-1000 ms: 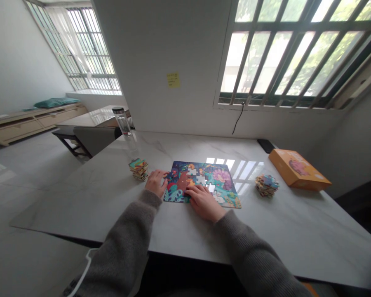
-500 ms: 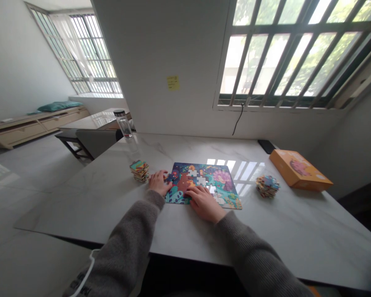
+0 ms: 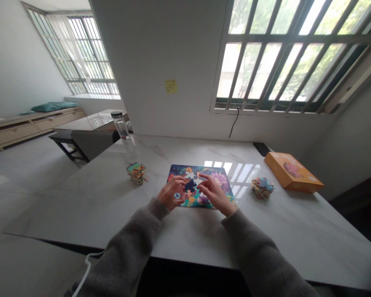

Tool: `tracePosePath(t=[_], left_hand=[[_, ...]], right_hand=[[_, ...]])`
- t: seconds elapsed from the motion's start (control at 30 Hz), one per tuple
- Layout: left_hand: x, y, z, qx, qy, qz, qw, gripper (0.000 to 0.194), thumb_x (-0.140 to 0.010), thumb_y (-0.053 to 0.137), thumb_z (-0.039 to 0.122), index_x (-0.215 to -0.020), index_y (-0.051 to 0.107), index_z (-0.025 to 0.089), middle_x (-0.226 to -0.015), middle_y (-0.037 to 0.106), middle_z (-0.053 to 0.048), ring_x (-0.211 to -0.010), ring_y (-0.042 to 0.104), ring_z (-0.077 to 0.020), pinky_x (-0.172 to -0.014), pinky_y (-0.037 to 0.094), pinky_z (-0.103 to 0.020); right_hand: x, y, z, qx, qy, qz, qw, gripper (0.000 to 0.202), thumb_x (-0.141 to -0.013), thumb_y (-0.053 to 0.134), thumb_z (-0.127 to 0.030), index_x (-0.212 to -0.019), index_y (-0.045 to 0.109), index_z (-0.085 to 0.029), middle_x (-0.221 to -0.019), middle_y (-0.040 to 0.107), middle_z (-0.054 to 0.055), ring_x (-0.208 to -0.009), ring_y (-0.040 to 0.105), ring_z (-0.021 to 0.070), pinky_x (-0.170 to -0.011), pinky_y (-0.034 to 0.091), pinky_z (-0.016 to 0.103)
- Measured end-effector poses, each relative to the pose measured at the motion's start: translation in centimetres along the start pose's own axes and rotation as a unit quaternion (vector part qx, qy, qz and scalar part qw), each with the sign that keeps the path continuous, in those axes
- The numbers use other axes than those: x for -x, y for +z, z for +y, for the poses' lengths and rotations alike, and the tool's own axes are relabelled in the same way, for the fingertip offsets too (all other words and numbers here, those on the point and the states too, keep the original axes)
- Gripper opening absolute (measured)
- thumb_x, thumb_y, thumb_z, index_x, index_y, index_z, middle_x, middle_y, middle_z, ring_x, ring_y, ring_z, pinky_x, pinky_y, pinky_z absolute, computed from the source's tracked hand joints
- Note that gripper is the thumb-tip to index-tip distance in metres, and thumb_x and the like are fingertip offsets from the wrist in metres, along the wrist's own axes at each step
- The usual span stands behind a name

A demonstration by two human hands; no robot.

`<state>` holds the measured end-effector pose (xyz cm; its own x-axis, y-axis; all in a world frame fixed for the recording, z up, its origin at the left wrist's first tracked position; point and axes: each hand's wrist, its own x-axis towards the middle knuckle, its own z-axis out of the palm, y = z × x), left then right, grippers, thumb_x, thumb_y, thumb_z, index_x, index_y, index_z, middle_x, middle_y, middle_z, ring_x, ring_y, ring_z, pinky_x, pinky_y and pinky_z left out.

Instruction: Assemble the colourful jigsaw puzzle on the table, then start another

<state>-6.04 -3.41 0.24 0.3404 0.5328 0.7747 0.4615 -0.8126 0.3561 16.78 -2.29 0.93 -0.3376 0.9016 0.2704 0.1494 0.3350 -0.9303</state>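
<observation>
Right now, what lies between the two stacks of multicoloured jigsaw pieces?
In the head view, a colourful rectangular jigsaw puzzle, with the left hand and right hand over it.

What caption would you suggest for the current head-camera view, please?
Left hand and right hand at a partly assembled jigsaw puzzle, between a left piece stack and a right piece stack.

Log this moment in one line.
left hand: at puzzle, left part; right hand: at puzzle, right part; puzzle: gaps visible; piece stacks: each side
</observation>
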Motion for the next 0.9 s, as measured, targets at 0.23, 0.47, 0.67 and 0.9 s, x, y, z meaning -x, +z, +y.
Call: tracePosePath(t=[0.23,0.47,0.67,0.9], left_hand=[[-2.9,3.2,0.2,0.033,0.032,-0.059,0.997,0.034,-0.08,0.062,0.009,-0.111,0.057,0.021,-0.113,0.061,-0.009,-0.109,0.061,-0.0233,-0.097,0.053,-0.041],[-3.9,5.5,-0.8,0.109,-0.128,-0.035,0.985,0.024,-0.087,0.059,0.017,-0.111,0.064,0.018,-0.103,0.065,-0.008,-0.09,0.065,-0.0196,-0.083,0.055,-0.034],[-2.6,5.7,-1.2,0.223,-0.241,-0.025,0.944,0.022,-0.088,0.062,0.028,-0.105,0.069,0.016,-0.096,0.073,-0.007,-0.084,0.069,-0.0185,-0.079,0.055,-0.031],[-2.3,6.0,-1.9,0.276,-0.292,-0.027,0.915,0.03,-0.081,0.072,0.037,-0.101,0.07,0.015,-0.092,0.074,-0.008,-0.085,0.071,-0.0205,-0.081,0.056,-0.033]], right_hand=[[0.6,-0.4,1.3,-0.027,-0.025,0.068,0.997,0.037,-0.09,0.064,-0.04,-0.122,0.059,-0.021,-0.097,0.064,0.004,-0.077,0.059,0.0147,-0.071,0.05,0.03],[-0.3,-1.4,2.9,-0.062,-0.023,0.114,0.991,0.034,-0.088,0.064,-0.045,-0.109,0.055,-0.02,-0.082,0.064,0.002,-0.075,0.063,0.017,-0.07,0.051,0.031],[-0.1,-1.2,2.3,-0.064,-0.007,0.079,0.995,0.031,-0.091,0.058,-0.049,-0.103,0.058,-0.02,-0.076,0.061,0.0,-0.068,0.061,0.0152,-0.065,0.052,0.03],[0.0,-1.7,2.1,0.019,-0.047,0.08,0.995,0.027,-0.093,0.057,-0.037,-0.112,0.059,-0.019,-0.072,0.057,-0.002,-0.067,0.058,0.0146,-0.065,0.048,0.029]])
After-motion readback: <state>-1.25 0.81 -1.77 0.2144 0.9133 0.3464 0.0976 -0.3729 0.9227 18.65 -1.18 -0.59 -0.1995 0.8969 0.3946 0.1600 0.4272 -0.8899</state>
